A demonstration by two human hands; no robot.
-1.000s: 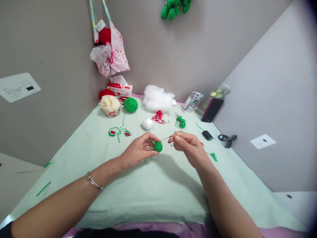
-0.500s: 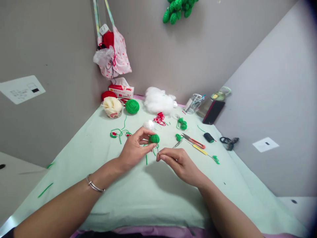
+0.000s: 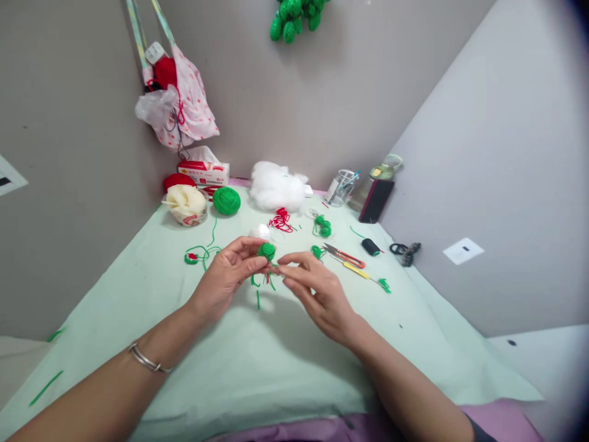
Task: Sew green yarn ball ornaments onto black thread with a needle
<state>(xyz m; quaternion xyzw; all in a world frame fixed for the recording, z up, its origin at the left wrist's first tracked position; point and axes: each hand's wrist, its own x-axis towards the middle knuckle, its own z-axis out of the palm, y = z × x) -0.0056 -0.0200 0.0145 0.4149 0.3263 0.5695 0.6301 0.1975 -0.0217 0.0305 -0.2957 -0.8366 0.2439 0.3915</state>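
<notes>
Near the middle of the view, my left hand (image 3: pixel 225 273) pinches a small green crocheted ball (image 3: pixel 266 251) between thumb and fingers. My right hand (image 3: pixel 317 291) is just right of the ball, its thumb and index finger close to the ball's lower edge. What those fingertips grip is too small to make out. Short green and red yarn ends (image 3: pixel 269 280) show below the ball. A white yarn ball (image 3: pixel 262 232) lies behind it, partly hidden by my left hand.
Behind the hands are a green yarn ball (image 3: pixel 226 201), white stuffing (image 3: pixel 278 187), red yarn (image 3: pixel 281 220) and a tissue box (image 3: pixel 205 172). Right of them lie orange-handled snips (image 3: pixel 352 258), a yellow-handled hook (image 3: pixel 356 270), black thread (image 3: pixel 370 247) and an upright phone (image 3: pixel 376 201).
The view has shifted, so things on the table appear farther left. My right hand has come up closer to the green ball, and its fingers are more spread. The ball has turned in my left hand.
</notes>
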